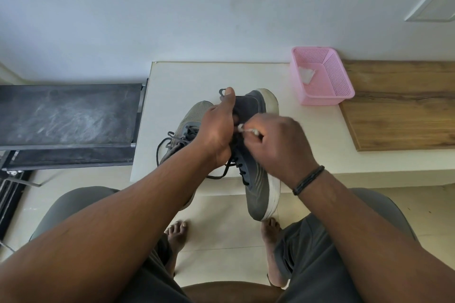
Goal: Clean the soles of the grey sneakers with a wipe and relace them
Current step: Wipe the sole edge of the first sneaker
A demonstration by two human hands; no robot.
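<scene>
Two grey sneakers are in front of me. The right sneaker, dark grey with a white sole, is raised over the edge of the white table. My left hand grips its tongue area, thumb pointing up at the toe. My right hand pinches a dark lace with a pale tip at the eyelets. The left sneaker lies on the table behind my left hand, its dark laces loose.
A pink plastic basket holding a crumpled white wipe stands at the table's back right. A wooden board lies to the right. A dark flat stand is at left. My bare feet rest on the tiled floor below.
</scene>
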